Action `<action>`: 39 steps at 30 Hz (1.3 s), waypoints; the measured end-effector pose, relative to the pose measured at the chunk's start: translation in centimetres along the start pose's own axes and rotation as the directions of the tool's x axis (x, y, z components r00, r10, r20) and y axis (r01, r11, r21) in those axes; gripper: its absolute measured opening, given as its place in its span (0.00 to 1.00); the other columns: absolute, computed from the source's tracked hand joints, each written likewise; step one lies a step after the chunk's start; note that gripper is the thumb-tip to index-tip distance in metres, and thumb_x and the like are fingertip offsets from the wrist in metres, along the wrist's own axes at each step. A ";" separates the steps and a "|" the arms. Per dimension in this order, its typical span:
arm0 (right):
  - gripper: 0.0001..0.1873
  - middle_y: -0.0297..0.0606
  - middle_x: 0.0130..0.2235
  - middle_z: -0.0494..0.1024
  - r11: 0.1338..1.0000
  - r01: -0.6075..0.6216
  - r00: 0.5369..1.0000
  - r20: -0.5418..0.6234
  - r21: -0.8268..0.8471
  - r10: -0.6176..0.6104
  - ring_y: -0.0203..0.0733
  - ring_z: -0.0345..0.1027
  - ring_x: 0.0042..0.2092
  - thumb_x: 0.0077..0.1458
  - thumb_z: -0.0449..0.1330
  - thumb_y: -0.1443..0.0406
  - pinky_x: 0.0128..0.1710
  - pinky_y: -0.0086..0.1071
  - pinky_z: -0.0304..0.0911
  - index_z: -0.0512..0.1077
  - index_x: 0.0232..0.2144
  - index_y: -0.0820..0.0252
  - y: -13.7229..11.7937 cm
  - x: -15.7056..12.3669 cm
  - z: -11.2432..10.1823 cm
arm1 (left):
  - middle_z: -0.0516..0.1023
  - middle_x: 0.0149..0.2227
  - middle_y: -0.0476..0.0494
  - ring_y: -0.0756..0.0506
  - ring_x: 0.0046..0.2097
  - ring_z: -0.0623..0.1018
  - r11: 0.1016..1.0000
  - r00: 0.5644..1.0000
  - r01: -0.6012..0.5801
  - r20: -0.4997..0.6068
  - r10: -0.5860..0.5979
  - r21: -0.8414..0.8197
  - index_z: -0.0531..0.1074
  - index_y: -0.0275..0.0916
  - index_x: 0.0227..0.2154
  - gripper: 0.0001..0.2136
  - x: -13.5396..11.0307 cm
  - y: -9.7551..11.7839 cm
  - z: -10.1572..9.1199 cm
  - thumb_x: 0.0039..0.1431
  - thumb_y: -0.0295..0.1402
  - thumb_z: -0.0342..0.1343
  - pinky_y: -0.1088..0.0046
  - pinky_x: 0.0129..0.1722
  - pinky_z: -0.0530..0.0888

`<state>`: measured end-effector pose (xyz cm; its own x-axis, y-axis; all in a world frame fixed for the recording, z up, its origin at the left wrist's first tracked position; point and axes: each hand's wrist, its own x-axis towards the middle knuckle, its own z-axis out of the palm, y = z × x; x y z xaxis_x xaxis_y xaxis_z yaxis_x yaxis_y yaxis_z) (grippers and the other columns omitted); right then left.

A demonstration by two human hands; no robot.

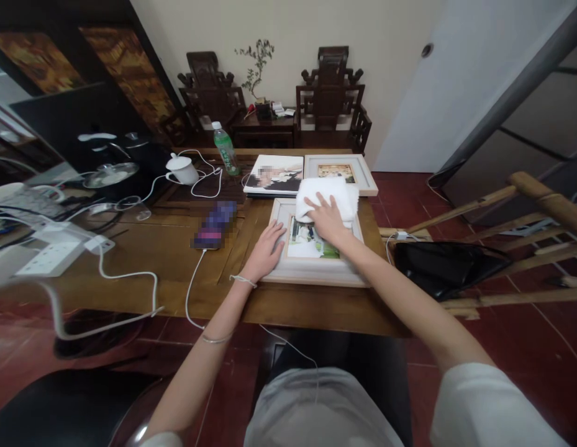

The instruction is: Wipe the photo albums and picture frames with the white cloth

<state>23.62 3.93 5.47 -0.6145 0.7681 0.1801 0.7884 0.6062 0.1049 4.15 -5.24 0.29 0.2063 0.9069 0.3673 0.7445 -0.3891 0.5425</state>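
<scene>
A pale picture frame [281, 271] lies flat near the table's right end, with a photo of figures on green grass inside. My left hand [268, 250] rests on its left border, fingers stretched out and touching the frame. My right hand [326, 218] lies on a folded white cloth [346, 192], fingers spread over it. The cloth covers the upper part of this frame and reaches the lower edge of a second framed picture [365, 177] behind it. To the left of that one sits a stack topped by a white-edged photo panel [283, 166].
On the wooden table [143, 245] are a phone [216, 225] with a charging cable, a green-labelled bottle [226, 149], a white lidded cup [182, 169], and a power strip [53, 251] among tangled cables. A black bag [437, 264] sits at the right beside a wooden chair [544, 198].
</scene>
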 end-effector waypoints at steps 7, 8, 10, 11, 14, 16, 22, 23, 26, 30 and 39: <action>0.24 0.42 0.62 0.62 0.987 -0.110 0.990 0.070 -0.119 0.119 0.62 0.47 0.63 0.51 0.49 0.78 0.57 0.59 0.48 0.74 0.47 0.63 4.4 -5.8 -1.7 | 0.65 0.60 0.37 0.42 0.66 0.56 1.000 1.000 0.001 -0.024 -0.002 -0.010 0.66 0.36 0.53 0.18 0.0 0.1 0.1 0.64 0.35 0.43 0.53 0.64 0.56; 0.24 0.43 0.62 0.62 0.989 -0.091 0.992 0.079 -0.120 0.101 0.63 0.47 0.63 0.50 0.49 0.78 0.57 0.58 0.48 0.74 0.47 0.63 4.2 -6.7 -1.9 | 0.65 0.60 0.37 0.42 0.66 0.56 1.000 1.000 0.000 -0.026 0.000 -0.011 0.66 0.36 0.53 0.18 0.0 0.1 0.1 0.64 0.35 0.43 0.53 0.64 0.56; 0.24 0.45 0.62 0.62 0.994 -0.047 0.991 0.118 -0.100 0.059 0.64 0.47 0.63 0.49 0.50 0.77 0.57 0.58 0.48 0.75 0.46 0.64 3.1 -8.5 -2.5 | 0.65 0.60 0.36 0.42 0.66 0.56 1.000 1.000 -0.006 -0.026 0.006 -0.011 0.66 0.34 0.53 0.18 0.0 0.1 0.1 0.64 0.35 0.43 0.55 0.64 0.56; 0.24 0.45 0.61 0.62 0.996 -0.028 0.988 0.151 -0.079 0.040 0.65 0.47 0.63 0.48 0.51 0.77 0.57 0.58 0.48 0.75 0.46 0.64 2.3 -9.4 -3.0 | 0.65 0.60 0.36 0.42 0.66 0.56 1.000 1.000 -0.007 -0.026 0.007 -0.009 0.66 0.34 0.53 0.18 0.0 0.2 0.1 0.64 0.35 0.43 0.55 0.64 0.56; 0.25 0.43 0.61 0.63 0.999 0.036 0.965 0.257 0.032 -0.044 0.66 0.49 0.62 0.45 0.52 0.78 0.57 0.60 0.48 0.76 0.45 0.62 -0.5 -12.0 -4.7 | 0.65 0.60 0.36 0.42 0.65 0.56 1.000 1.000 -0.004 -0.019 0.004 0.000 0.66 0.34 0.53 0.18 0.0 0.3 0.0 0.64 0.36 0.43 0.55 0.64 0.56; 0.28 0.41 0.61 0.63 0.983 0.103 0.949 0.280 0.149 -0.142 0.63 0.50 0.62 0.44 0.51 0.78 0.57 0.59 0.49 0.74 0.46 0.59 -2.2 -13.1 -5.8 | 0.65 0.60 0.36 0.41 0.65 0.57 1.000 1.000 0.002 -0.016 -0.002 -0.001 0.67 0.34 0.53 0.19 0.0 0.3 0.0 0.64 0.37 0.42 0.54 0.64 0.56; 0.33 0.39 0.65 0.56 0.926 0.192 0.919 0.273 0.325 -0.286 0.59 0.43 0.65 0.46 0.47 0.80 0.59 0.57 0.49 0.68 0.54 0.60 -4.2 -10.6 -5.1 | 0.64 0.61 0.34 0.42 0.65 0.57 0.996 0.997 0.065 -0.024 -0.067 -0.061 0.63 0.32 0.56 0.23 0.0 0.6 -0.1 0.67 0.41 0.37 0.57 0.64 0.54; 0.33 0.39 0.65 0.54 0.932 0.176 0.926 0.267 0.316 -0.266 0.60 0.42 0.65 0.46 0.47 0.80 0.59 0.58 0.47 0.67 0.55 0.60 -4.0 -9.3 -4.4 | 0.63 0.61 0.34 0.42 0.65 0.57 0.994 0.996 0.079 -0.025 -0.081 -0.080 0.62 0.32 0.57 0.24 0.0 0.7 -0.2 0.67 0.41 0.36 0.57 0.64 0.53; 0.35 0.42 0.67 0.49 0.963 0.109 0.972 0.177 0.247 -0.155 0.63 0.36 0.66 0.47 0.47 0.80 0.60 0.63 0.42 0.63 0.58 0.60 -3.5 -5.0 -2.3 | 0.60 0.63 0.34 0.43 0.65 0.57 0.983 0.994 0.096 -0.035 -0.103 -0.157 0.57 0.32 0.60 0.26 -0.1 0.9 -0.3 0.67 0.44 0.35 0.60 0.64 0.53; 0.31 0.41 0.67 0.48 0.975 0.119 0.989 0.069 0.187 -0.134 0.65 0.32 0.66 0.50 0.48 0.79 0.59 0.67 0.37 0.66 0.55 0.61 -4.1 -1.0 -0.4 | 0.57 0.64 0.35 0.43 0.65 0.58 0.967 0.989 0.078 -0.104 -0.106 -0.244 0.52 0.33 0.63 0.27 -0.2 0.9 -0.4 0.67 0.45 0.35 0.61 0.64 0.53; 0.31 0.34 0.64 0.58 0.891 0.305 0.879 0.261 0.336 -0.399 0.61 0.45 0.64 0.46 0.49 0.80 0.55 0.65 0.50 0.73 0.49 0.52 -5.3 -7.8 -4.5 | 0.58 0.64 0.33 0.42 0.64 0.59 0.945 0.979 0.106 -0.133 -0.153 -0.308 0.51 0.33 0.63 0.26 -0.2 1.0 -0.3 0.68 0.43 0.34 0.59 0.64 0.54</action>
<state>24.34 -6.22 7.89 -0.8622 0.4872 -0.1384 0.5056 0.8438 -0.1798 4.69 -5.86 0.94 0.0037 0.9263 0.3768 0.5299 -0.3213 0.7848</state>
